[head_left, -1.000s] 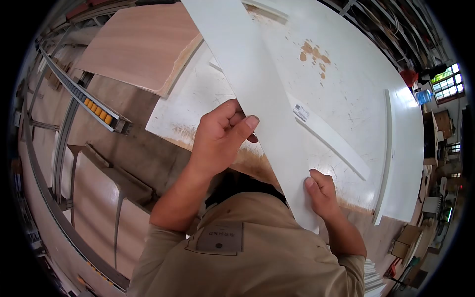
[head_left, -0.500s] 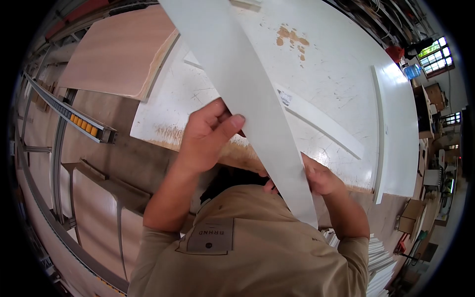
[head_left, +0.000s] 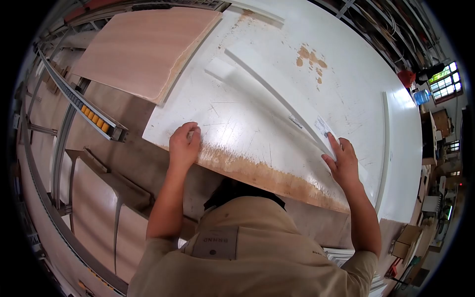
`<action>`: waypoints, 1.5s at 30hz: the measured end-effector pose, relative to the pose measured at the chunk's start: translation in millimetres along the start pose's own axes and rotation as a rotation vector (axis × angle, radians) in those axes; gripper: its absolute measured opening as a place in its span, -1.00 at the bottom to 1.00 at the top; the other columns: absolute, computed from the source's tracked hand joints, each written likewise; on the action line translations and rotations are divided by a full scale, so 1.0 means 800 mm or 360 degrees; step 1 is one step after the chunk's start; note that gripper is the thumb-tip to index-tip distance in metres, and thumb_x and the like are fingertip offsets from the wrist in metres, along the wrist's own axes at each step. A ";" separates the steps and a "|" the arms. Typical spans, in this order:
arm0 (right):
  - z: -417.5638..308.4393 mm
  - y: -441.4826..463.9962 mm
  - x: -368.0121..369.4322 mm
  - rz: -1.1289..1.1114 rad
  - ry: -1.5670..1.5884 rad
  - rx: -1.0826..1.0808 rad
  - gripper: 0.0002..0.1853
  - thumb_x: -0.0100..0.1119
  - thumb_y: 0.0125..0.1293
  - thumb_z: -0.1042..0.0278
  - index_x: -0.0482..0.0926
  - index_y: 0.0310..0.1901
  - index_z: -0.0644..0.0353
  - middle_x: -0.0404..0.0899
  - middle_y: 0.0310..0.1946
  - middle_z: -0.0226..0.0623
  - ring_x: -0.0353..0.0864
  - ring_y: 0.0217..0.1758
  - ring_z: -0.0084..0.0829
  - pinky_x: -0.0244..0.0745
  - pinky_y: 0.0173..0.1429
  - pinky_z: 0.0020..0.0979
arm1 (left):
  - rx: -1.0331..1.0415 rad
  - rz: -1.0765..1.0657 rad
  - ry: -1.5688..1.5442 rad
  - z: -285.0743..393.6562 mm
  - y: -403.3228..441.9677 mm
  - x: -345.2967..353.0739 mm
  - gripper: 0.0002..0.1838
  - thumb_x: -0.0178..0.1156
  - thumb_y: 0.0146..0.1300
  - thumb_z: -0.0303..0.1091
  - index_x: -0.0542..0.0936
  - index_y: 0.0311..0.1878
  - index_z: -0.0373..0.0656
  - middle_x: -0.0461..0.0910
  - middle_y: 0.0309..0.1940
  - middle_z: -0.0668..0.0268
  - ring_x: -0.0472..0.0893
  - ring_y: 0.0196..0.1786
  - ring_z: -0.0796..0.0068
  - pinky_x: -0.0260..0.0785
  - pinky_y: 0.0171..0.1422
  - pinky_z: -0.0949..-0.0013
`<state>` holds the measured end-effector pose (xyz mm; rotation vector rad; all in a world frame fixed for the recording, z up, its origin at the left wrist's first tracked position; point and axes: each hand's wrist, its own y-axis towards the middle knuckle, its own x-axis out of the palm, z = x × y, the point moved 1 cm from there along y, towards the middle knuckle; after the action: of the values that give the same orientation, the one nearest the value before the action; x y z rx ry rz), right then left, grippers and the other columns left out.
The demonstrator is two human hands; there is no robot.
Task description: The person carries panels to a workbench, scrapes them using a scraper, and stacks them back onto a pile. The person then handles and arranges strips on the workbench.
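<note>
My left hand [head_left: 184, 146] is over the worn front edge of the white worktable [head_left: 232, 119], its fingers loosely curled and holding nothing. My right hand [head_left: 345, 161] is at the near end of a long white board strip [head_left: 277, 96]. Its fingers lie on the strip's printed label [head_left: 321, 126], with the thumb at the near edge. The strip slants away toward the table's far side. Partly beneath it lies a second white strip [head_left: 222, 71], which also bears a small label [head_left: 295, 121].
A pinkish-brown sheet [head_left: 148, 49] lies at the left of the table. A roller rail [head_left: 94, 116] runs along the left side. Another long white strip [head_left: 385, 148] lies along the right, and a short white piece [head_left: 257, 15] at the far edge. A cardboard box [head_left: 408, 241] stands lower right.
The strip held upright before my body has moved down and away onto the table, over the other strip. My left hand has let go of it and moved left; my right hand has shifted right.
</note>
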<state>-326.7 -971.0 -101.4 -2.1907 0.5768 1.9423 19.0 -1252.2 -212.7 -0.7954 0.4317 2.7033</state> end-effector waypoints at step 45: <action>0.103 0.290 0.001 -0.0358 0.0670 0.0057 -0.22 0.20 0.11 0.67 0.32 0.43 0.08 0.61 -0.01 -0.13 0.58 0.11 -0.26 0.48 0.20 -0.30 | 0.0498 0.0358 0.0328 -0.014 0.009 -0.012 -0.80 0.18 -0.14 -0.65 0.52 -0.38 -0.20 0.54 -0.36 0.12 0.57 -0.17 0.02 0.39 -0.11 0.13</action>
<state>-491.8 -1153.1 -82.5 -2.5294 0.3900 1.3589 29.9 -1264.8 -214.9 -0.9852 1.0190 2.6585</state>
